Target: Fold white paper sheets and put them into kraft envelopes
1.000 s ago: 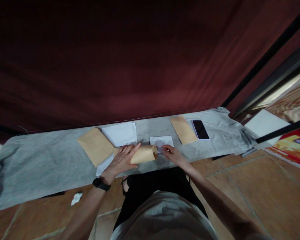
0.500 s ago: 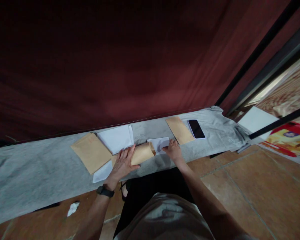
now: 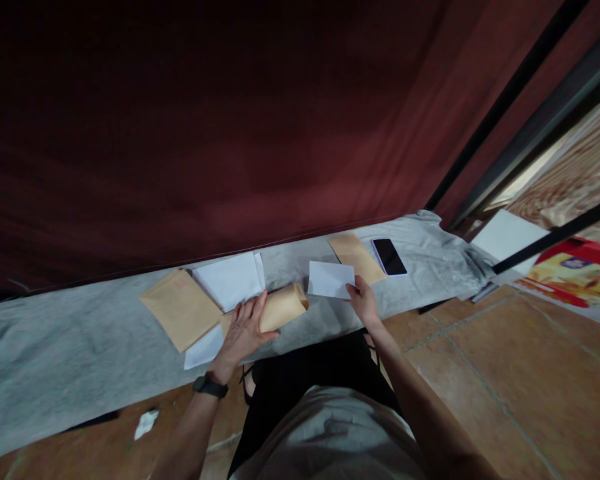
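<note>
My left hand [image 3: 243, 335] lies with fingers spread over a brown paper envelope [image 3: 283, 309], pressing it against the cloth. The envelope's right end gapes open. My right hand [image 3: 363, 299] pinches a folded white paper [image 3: 330, 279] by its lower right corner, between thumb and fingers. The paper is held just right of the envelope's mouth. To the left of my left hand are a stack of brown envelopes [image 3: 181, 308], a pile of white paper [image 3: 229, 280] and another white sheet [image 3: 204, 348], partly covered by the brown stack.
A grey cloth-covered bench [image 3: 80, 353] runs along a dark red curtain [image 3: 260, 160]. On it, at right, are another brown envelope [image 3: 357, 255] and a phone [image 3: 389, 257]. A red printed box [image 3: 577, 277] stands beyond the bench's right end. Crumpled tissue [image 3: 146, 424] lies on the tiled floor.
My right hand has picked up the folded white paper from the cloth and moved it slightly right. My left hand has stayed on the envelope.
</note>
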`<move>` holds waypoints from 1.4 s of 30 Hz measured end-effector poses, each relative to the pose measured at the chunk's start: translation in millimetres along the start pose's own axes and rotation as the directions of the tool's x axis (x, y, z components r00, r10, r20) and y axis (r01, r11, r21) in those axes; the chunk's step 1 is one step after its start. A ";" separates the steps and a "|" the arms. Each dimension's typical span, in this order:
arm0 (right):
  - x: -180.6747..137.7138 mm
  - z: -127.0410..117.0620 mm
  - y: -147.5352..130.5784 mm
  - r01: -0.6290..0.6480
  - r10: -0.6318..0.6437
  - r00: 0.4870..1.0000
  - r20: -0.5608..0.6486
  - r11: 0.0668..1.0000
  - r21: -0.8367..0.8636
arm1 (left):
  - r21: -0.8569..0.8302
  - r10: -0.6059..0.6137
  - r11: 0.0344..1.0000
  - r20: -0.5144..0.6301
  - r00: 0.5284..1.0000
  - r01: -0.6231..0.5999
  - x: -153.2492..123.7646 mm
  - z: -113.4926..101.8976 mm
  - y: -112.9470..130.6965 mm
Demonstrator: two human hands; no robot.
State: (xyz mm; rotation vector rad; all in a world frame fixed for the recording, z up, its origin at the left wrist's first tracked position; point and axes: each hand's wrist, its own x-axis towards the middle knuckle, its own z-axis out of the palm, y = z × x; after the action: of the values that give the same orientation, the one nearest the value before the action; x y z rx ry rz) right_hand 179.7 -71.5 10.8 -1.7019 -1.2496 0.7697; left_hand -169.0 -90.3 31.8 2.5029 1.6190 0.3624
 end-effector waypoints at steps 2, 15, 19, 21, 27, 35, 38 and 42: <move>-3.5 -5.0 1.3 -0.016 0.015 1.000 0.006 0.980 0.198 | -0.001 -0.001 1.000 0.002 1.000 0.001 0.3 0.4 -0.2; -5.3 -19.9 -1.7 0.086 -0.104 0.972 0.211 0.992 0.096 | 0.000 0.036 0.999 -0.010 0.999 -0.036 1.1 5.8 -5.7; -0.2 -23.9 -3.8 0.071 -0.088 0.952 0.293 0.995 0.069 | 0.027 0.069 0.997 -0.029 0.997 -0.068 1.8 7.5 -7.5; 0.1 -21.4 -5.5 0.059 -0.077 0.949 0.306 0.996 0.065 | 0.042 0.080 0.996 -0.033 0.996 -0.078 2.3 6.8 -6.5; -4.9 -1.4 -13.9 0.053 -0.057 0.944 0.325 0.998 0.023 | 0.058 0.097 0.994 -0.039 0.994 -0.095 8.0 1.7 7.4; -20.6 30.2 -26.7 0.152 -0.141 0.948 0.285 0.988 -0.017 | 0.046 0.156 0.987 -0.051 0.986 -0.154 22.1 1.3 29.6; -19.6 34.3 -28.6 0.111 -0.092 0.955 0.282 0.992 -0.055 | 0.059 0.164 0.985 -0.047 0.985 -0.161 24.2 2.4 30.8; -13.7 31.0 -27.1 0.047 -0.039 0.971 0.237 0.999 -0.027 | 0.057 0.166 0.985 -0.023 0.986 -0.165 24.9 1.8 32.2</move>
State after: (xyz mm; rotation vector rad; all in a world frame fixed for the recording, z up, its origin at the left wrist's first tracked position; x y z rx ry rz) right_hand 137.6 -72.5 21.6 -1.6386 -1.4629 0.9521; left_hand -130.5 -80.9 41.1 2.6940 1.4528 0.3778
